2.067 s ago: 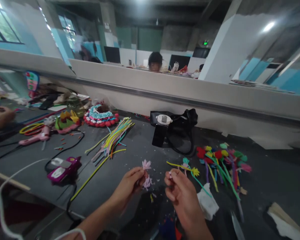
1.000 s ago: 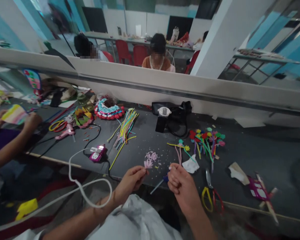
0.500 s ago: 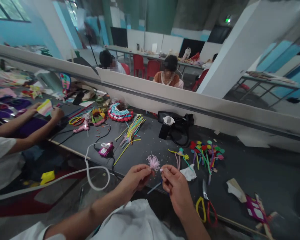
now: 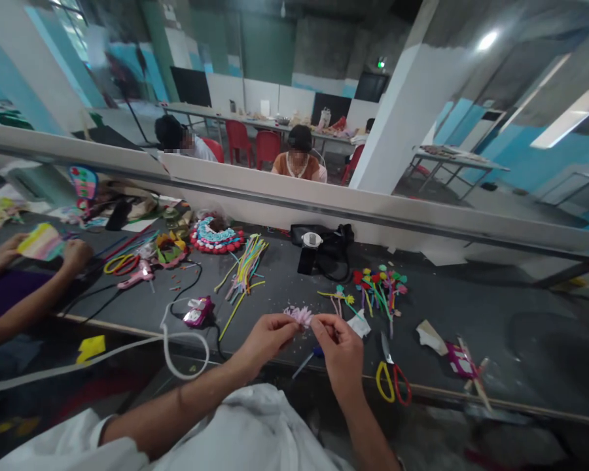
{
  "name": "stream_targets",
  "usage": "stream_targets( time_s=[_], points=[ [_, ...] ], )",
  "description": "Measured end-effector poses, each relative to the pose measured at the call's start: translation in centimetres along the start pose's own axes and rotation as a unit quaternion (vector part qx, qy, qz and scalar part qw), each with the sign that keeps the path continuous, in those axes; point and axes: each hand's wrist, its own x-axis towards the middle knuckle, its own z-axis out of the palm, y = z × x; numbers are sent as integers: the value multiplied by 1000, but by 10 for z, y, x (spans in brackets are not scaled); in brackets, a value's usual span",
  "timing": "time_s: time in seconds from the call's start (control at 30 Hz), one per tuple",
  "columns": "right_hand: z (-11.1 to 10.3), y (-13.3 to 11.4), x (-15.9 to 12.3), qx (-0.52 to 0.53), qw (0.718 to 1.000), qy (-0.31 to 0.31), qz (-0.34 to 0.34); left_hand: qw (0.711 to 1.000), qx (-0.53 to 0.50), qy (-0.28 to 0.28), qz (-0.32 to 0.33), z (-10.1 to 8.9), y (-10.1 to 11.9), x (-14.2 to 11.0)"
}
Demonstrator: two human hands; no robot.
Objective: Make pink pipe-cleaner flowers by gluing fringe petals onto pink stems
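My left hand and my right hand meet over the near edge of the dark table. Both pinch a small pink fringed paper flower between their fingertips. The left hand grips its left side, the right hand its right side. A blue-tipped stick lies on the table edge just under my hands. A scrap of white paper lies right of my right hand.
Scissors with yellow and red handles lie to the right. A bunch of coloured pompom stems, loose pipe cleaners, a pink glue gun, a black bag and a white cable are around. Another person's hands hold striped paper at left.
My hands have come together and now both pinch the pink flower; earlier only the left held it. The view has swung and pulled back from the table.
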Motion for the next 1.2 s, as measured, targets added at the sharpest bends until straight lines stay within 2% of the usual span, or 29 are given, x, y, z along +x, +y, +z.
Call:
stream_targets(
  time_s=[0.13, 0.23, 0.33, 0.53, 0.73, 0.97, 1.2],
  points=[
    [-18, 2, 14, -39, 997, -28, -61, 999, -19, 26, 29, 21, 0, 3],
    [-31, 5, 22, -32, 996, -51, -68, 998, -32, 43, 34, 38, 3, 2],
    [-37, 8, 25, -15, 995, -62, -72, 997, -28, 51, 40, 46, 4, 3],
    [-30, 12, 19, -3, 997, -31, -76, 995, 43, 40, 84, 36, 3, 4],
    [-29, 18, 12, -29, 996, 1, -78, 979, 149, 15, 139, 32, 3, 10],
    [-27, 24, 12, -60, 994, 15, -92, 967, 181, 14, 178, 35, -2, 17],
    [-19, 27, 16, -76, 993, 14, -88, 959, 207, 24, 191, 29, -5, 21]
  ],
)
